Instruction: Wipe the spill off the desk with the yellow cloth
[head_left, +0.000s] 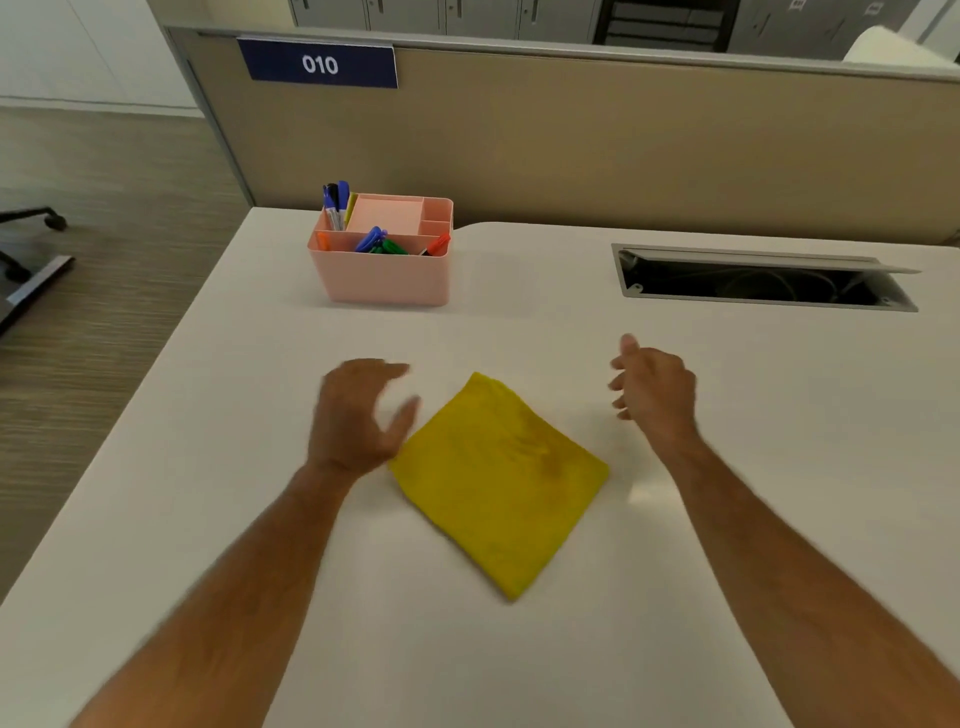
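From the head camera I look down on a white desk (727, 571). The yellow cloth (498, 483) lies flat on it, folded to a square and turned so that one corner points toward me and one away. It is near the middle of the desk, between my two hands.

My left hand (358, 415) is just beside the left corner of the cloth, the fingers spread and loose, the thumb stretched toward the cloth edge. It holds nothing. The hand is blurred, so I cannot say for sure if the thumb touches the cloth or only hangs over it. My right hand (654, 389) is to the right of the cloth and clearly apart from it, the palm turned inward, the fingers slack and a little curled, also with nothing in it.

I cannot make out any spill on the desk surface; only a pale reflection shows just to the right of the cloth.

Further back on the left stands a pink organizer (384, 275) with several compartments, with coloured markers (382, 243) and pens inside. On the right back a cable hatch (763, 283) is open in the desk. Behind the desk runs a beige partition (623, 145) with a blue sign (319, 65) that reads 010.
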